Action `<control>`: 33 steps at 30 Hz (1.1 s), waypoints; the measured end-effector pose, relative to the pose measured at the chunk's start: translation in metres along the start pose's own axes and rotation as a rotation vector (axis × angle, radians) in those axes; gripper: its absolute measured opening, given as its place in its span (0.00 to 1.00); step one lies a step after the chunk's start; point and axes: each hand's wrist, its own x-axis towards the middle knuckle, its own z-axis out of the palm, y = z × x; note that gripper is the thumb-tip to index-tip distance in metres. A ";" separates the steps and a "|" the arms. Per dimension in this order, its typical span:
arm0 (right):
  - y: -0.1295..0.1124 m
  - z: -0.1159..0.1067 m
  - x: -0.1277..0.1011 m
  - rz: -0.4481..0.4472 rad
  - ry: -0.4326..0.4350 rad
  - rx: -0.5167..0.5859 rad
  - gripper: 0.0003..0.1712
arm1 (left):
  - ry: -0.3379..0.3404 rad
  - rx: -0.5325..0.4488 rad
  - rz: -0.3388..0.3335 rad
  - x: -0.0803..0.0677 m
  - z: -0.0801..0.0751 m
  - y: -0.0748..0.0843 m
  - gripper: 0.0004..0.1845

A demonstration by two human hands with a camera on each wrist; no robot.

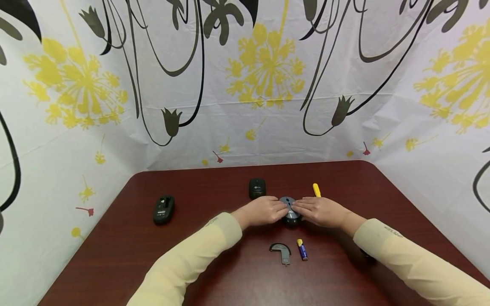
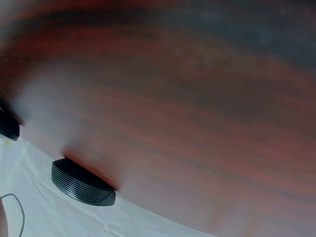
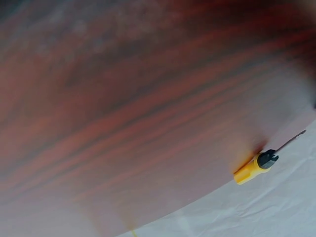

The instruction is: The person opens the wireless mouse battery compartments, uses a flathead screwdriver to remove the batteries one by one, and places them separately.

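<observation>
In the head view a grey-and-black computer mouse (image 1: 292, 219) lies on the table between both hands. My left hand (image 1: 264, 211) touches its left side with fairly straight fingers. From the right, my right hand (image 1: 321, 211) rests its extended fingers on the mouse's upper surface. Both thumbs are hidden. Nearer to me lie a grey hook-shaped cover piece (image 1: 284, 251) and a blue-and-yellow AA battery (image 1: 302, 250). Neither wrist view shows the fingers clearly.
Behind my left hand stands a black mouse (image 1: 257, 188); another dark mouse (image 1: 163, 210) lies farther left. A yellow-handled screwdriver (image 3: 252, 169) lies beyond my right hand. A patterned white cloth (image 1: 245, 144) hangs behind the dark red table (image 1: 214, 182).
</observation>
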 end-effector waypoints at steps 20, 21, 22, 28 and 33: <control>0.000 -0.003 0.000 0.015 0.056 -0.049 0.28 | -0.003 0.000 -0.058 -0.009 -0.014 -0.004 0.16; 0.000 -0.004 0.001 0.022 0.054 -0.048 0.29 | -0.007 -0.019 -0.069 -0.010 -0.016 -0.005 0.17; 0.000 -0.005 0.002 0.027 0.053 -0.046 0.29 | -0.008 -0.049 -0.087 -0.011 -0.019 -0.005 0.18; -0.001 -0.010 0.007 0.039 0.080 -0.033 0.29 | 0.052 -0.261 -0.202 -0.018 -0.028 -0.003 0.25; -0.003 -0.016 0.016 0.044 0.139 0.011 0.28 | 0.130 -0.295 -0.264 -0.024 -0.031 0.000 0.29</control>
